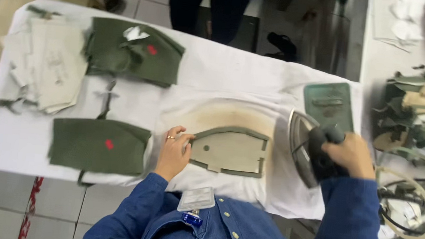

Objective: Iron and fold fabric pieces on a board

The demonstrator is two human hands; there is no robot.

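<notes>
A white cloth point(217, 73) is showing a brown scorch stain point(233, 117). The template point(230, 151) is looking grey, edged in olive fabric. 2 olive stacks point(100, 145) point(133, 50) are each carrying a red mark. The iron point(306, 146) is showing a silver sole and black handle. Sleeves point(350, 221) are showing denim blue.

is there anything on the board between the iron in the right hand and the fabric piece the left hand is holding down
Nothing visible: only bare scorched white cover lies between the tilted grey iron in the right hand and the olive-edged beige fabric piece under the left hand.
</notes>
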